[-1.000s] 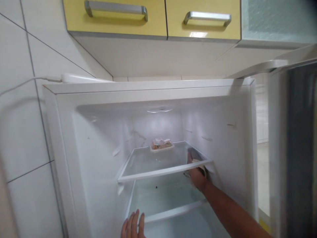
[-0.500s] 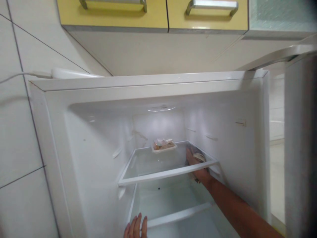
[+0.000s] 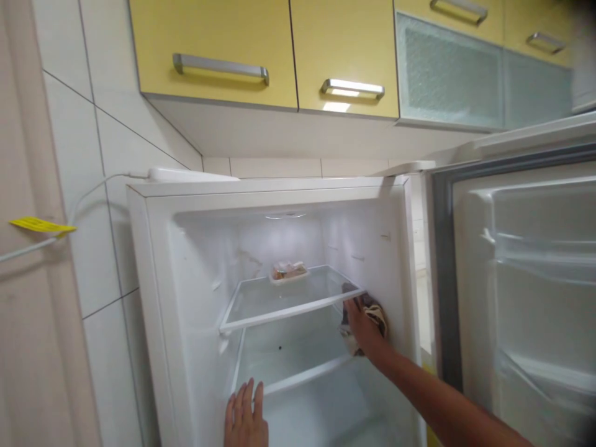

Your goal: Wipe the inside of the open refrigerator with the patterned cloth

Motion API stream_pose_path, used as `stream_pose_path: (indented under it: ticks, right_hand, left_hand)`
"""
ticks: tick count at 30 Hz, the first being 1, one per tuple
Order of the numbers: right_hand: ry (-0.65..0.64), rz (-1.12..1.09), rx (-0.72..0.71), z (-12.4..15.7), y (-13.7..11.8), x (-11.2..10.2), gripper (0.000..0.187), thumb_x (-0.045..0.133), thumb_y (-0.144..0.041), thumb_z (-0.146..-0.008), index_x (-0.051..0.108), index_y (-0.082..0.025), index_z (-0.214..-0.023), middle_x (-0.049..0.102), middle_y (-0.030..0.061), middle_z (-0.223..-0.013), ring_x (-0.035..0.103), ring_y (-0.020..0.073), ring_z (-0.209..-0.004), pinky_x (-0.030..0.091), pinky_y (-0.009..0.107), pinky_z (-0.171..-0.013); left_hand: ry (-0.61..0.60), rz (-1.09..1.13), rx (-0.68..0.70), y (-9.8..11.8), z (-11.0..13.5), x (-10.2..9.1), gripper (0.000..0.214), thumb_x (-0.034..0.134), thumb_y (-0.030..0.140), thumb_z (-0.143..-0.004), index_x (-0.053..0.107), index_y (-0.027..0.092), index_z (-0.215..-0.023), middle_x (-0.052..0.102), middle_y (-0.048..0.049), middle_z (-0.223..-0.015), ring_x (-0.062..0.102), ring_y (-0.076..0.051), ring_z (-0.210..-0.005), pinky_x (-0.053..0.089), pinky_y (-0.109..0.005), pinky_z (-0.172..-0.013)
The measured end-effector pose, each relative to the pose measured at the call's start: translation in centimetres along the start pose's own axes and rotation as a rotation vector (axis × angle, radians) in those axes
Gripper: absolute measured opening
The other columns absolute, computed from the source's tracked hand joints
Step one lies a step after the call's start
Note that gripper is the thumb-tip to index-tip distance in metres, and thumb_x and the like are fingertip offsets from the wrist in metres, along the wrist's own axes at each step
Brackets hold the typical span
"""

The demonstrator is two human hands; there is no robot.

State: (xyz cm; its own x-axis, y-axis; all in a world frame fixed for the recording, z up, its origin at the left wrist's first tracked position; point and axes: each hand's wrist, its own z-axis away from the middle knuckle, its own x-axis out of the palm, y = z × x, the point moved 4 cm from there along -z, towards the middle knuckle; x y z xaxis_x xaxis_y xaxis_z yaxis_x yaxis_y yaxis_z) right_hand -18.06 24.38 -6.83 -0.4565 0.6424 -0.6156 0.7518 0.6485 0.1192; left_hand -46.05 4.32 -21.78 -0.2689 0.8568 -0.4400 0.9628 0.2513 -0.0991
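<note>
My right hand grips a crumpled cloth, dark with pale patches, at the front right corner of the upper fridge shelf. Part of the cloth bulges out on the right, close to the inner side wall. My left hand has its fingers stretched up and slightly apart, with nothing in it, near the left end of the lower shelf's front edge. Whether it touches that edge I cannot tell. At the back of the upper shelf sits a clear food tray with wrapped food in it.
The fridge door stands wide open on the right, with clear door shelves. Yellow cabinets hang above the fridge. A cable with a yellow tag runs along the tiled wall at left. A small dark spot shows on the lower shelf.
My right hand has drawn the cloth from the upper shelf's surface forward to its front right corner. The view has pulled back and turned right, showing more of the door. My left hand stays low.
</note>
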Motion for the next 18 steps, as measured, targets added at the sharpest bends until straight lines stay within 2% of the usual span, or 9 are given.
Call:
stream_pose_path:
  ticks: [5, 8, 11, 15, 18]
  right_hand:
    - [-0.052, 0.175, -0.069, 3.0, 1.2, -1.0, 0.044, 0.049, -0.003, -0.085, 0.071, -0.014, -0.121, 0.071, 0.0154, -0.128, 0.061, 0.028, -0.128, 0.046, 0.047, -0.115]
    - [-0.084, 0.241, -0.088, 4.6, 2.0, -1.5, 0.048, 0.047, -0.002, -0.083, 0.071, -0.011, -0.124, 0.07, 0.0182, -0.13, 0.06, 0.0298, -0.129, 0.042, 0.048, -0.119]
    - [-0.105, 0.278, -0.092, 6.1, 2.3, -1.6, 0.051, 0.045, -0.004, -0.083, 0.067, -0.004, -0.129, 0.064, 0.0232, -0.138, 0.054, 0.0338, -0.137, 0.035, 0.051, -0.123]
    - [-0.116, 0.281, -0.086, 7.3, 2.3, -0.5, 0.056, 0.044, -0.006, -0.082, 0.06, 0.001, -0.135, 0.054, 0.0261, -0.149, 0.039, 0.0339, -0.15, 0.026, 0.05, -0.128]
    - [-0.089, 0.252, -0.033, 7.1, 2.4, 1.0, 0.061, 0.041, -0.003, -0.081, 0.058, -0.002, -0.139, 0.052, 0.0231, -0.152, 0.039, 0.0312, -0.15, 0.031, 0.048, -0.126]
  left_hand:
    - [-0.038, 0.027, -0.019, 0.4, -0.6, -0.8, 0.05, 0.06, 0.02, -0.076, 0.068, 0.012, -0.124, 0.067, -0.0193, -0.133, 0.057, -0.033, -0.127, 0.038, -0.056, -0.118]
    - [-0.057, 0.026, -0.021, 0.7, -0.9, -1.3, 0.049, 0.058, 0.02, -0.078, 0.069, 0.011, -0.124, 0.067, -0.0193, -0.133, 0.057, -0.032, -0.127, 0.038, -0.055, -0.118]
    - [-0.072, 0.004, -0.019, 0.9, -1.2, -1.7, 0.046, 0.056, 0.017, -0.08, 0.069, 0.012, -0.124, 0.068, -0.018, -0.132, 0.058, -0.032, -0.126, 0.039, -0.055, -0.118]
    - [-0.065, -0.049, 0.015, 1.1, -1.5, -2.2, 0.044, 0.054, 0.016, -0.082, 0.069, 0.012, -0.124, 0.068, -0.0177, -0.131, 0.059, -0.031, -0.125, 0.041, -0.054, -0.117]
    - [-0.066, -0.067, 0.03, 1.1, -1.6, -2.3, 0.043, 0.054, 0.015, -0.083, 0.069, 0.012, -0.124, 0.068, -0.0169, -0.131, 0.059, -0.031, -0.124, 0.042, -0.053, -0.116]
